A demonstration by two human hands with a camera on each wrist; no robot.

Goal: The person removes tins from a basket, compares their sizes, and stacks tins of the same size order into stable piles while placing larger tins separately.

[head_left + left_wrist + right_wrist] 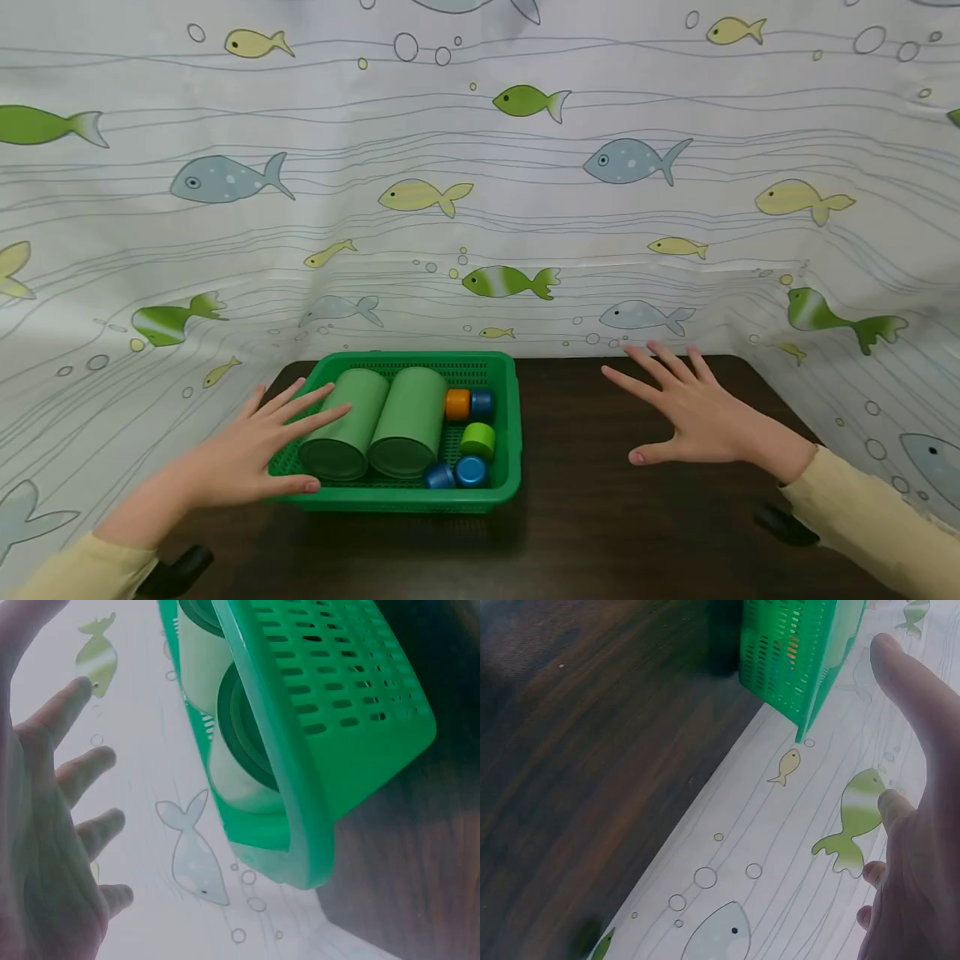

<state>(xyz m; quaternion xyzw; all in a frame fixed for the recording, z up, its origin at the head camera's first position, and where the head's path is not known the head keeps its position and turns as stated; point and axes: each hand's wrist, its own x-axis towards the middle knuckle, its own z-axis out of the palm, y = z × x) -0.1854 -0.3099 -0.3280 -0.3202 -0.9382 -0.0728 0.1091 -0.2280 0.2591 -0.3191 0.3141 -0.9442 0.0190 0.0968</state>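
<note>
My left hand (251,454) hovers by the left side of a green plastic basket (513,450), fingers spread and holding nothing. In the head view its fingertips overlap one of two large pale-green cylinders (411,408) lying side by side in the basket. To their right lie several small cylinders: an orange one (457,405), a lime-green one (477,440) and blue ones (472,472). Over the right part of the table my right hand (693,417) is held in the air with fingers spread, nothing in it. The left wrist view shows the cylinders' dark-green ends (251,727) over the basket rim.
The dark wooden table (600,525) carries the basket left of its middle. A white sheet (480,233) printed with fish hangs behind the table and along both sides. Dark bands sit at both wrists, beside pale yellow sleeves (870,517).
</note>
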